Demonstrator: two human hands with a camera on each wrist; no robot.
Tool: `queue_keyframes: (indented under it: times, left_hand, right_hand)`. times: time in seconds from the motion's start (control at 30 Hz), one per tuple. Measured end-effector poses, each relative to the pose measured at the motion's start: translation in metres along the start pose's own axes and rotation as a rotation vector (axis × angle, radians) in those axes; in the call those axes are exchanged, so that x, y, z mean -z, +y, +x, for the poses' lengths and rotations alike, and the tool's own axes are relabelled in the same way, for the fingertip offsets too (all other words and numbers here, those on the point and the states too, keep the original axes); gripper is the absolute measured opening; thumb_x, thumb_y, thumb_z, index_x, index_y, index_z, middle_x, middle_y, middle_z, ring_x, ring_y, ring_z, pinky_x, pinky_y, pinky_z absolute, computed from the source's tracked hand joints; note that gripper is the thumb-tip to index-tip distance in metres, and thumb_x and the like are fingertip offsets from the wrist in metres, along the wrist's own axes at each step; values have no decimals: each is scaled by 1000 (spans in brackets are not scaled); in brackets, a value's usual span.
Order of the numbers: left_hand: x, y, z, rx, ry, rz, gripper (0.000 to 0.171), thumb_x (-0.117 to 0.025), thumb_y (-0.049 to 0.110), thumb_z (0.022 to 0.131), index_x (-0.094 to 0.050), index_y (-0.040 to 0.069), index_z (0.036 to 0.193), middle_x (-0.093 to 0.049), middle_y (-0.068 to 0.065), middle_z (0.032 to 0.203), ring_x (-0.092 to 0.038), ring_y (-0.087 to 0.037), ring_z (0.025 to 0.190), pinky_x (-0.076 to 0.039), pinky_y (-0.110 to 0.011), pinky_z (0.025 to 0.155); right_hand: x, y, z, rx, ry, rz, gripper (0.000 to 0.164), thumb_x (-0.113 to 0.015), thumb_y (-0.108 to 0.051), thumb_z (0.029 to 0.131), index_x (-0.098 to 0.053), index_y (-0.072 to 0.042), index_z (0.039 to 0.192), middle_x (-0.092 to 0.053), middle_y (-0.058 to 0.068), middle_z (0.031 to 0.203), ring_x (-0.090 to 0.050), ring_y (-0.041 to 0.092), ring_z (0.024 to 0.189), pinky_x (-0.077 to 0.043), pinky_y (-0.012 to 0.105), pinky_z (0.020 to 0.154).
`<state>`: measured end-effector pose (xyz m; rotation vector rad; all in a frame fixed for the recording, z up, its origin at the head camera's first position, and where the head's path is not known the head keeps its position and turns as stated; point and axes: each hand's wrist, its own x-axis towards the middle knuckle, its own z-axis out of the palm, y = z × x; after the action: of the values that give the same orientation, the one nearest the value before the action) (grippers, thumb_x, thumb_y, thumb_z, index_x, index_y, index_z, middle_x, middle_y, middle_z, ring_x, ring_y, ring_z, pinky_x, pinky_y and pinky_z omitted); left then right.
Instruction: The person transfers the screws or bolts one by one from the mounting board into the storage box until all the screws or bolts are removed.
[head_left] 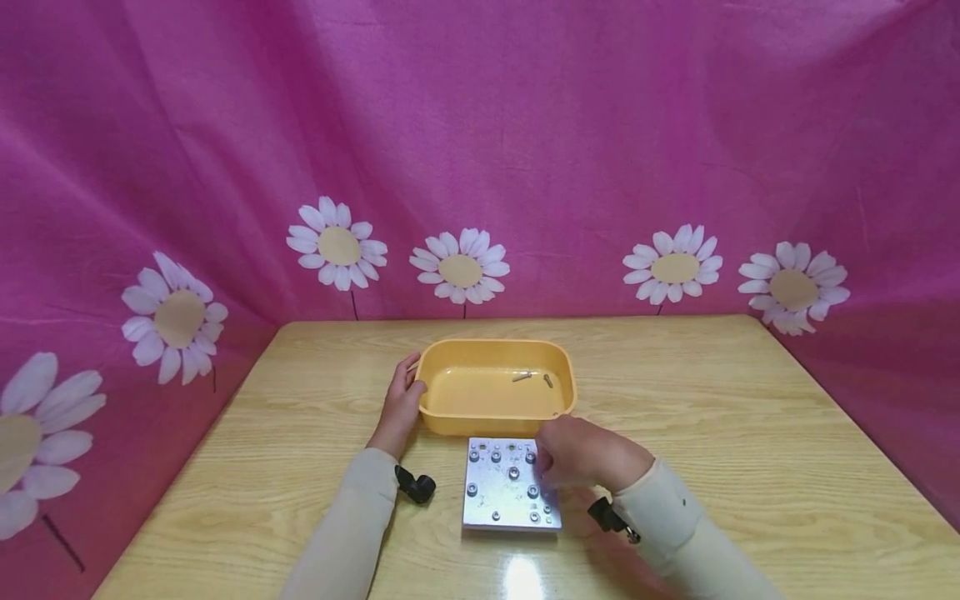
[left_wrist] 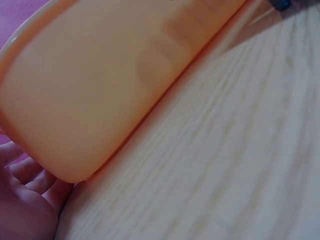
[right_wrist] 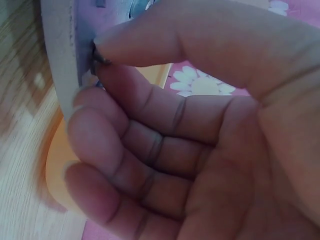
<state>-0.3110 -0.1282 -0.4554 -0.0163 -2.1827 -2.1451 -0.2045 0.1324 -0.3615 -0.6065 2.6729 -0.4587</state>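
My left hand (head_left: 400,408) holds the yellow plastic tray (head_left: 480,426) at its left end, thumb at the rim and fingers along the outside. In the left wrist view the fingers (left_wrist: 30,172) lie against the tray's end wall. In front of the tray lies a silver metal plate (head_left: 506,500) with several socket-head screws (head_left: 513,472) standing in it. My right hand (head_left: 588,452) is at the plate's right edge. Its thumb and forefinger pinch a small dark metal screw (right_wrist: 101,58) against the plate, mostly hidden by the fingertips; the other fingers are curled.
Inside the tray lie a few small loose metal screws (head_left: 548,381). The wooden table (head_left: 712,400) reaches back to a pink cloth (head_left: 555,167) printed with white daisies. A black wrist camera (head_left: 415,484) sits on the left sleeve, another (head_left: 609,517) on the right.
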Motion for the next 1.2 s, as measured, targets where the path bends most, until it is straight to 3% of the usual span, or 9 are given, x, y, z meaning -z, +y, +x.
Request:
queue_keyframes:
  times: [0.23,0.53,0.77,1.2]
  left_hand:
    - [-2,2,-2,7,15,7,59,-42,6,89,-33,11,148,-46,-16,142,-47,-30,126,-40,-45,103]
    - [-1,2,-2,-14,-2,-9,60,-41,5,89,-33,9,148,-43,-20,144,-46,-33,128,-40,-47,103]
    - [-1,30,-18,6,-39,-19,60,-40,0,89,-29,1,148,-40,-26,145,-43,-39,130,-39,-50,104]
    - [-1,31,-19,16,-38,6,60,-40,2,90,-29,1,149,-40,-24,145,-41,-37,131,-39,-48,104]
  right_hand:
    - [0,-2,-1,-14,-9,-29,13,-76,-9,78,-68,-17,73,-58,-2,68,-53,14,63,-43,28,54]
    - [0,0,1,32,-10,-69,11,-74,-8,77,-68,-16,71,-56,-4,64,-51,12,59,-40,25,51]
    - [1,3,1,61,4,-73,21,-73,-7,75,-61,-19,62,-52,-4,58,-48,10,54,-35,24,47]
    - [1,5,1,96,22,-70,24,-72,-5,74,-58,-18,59,-47,-6,56,-44,9,53,-32,23,46]
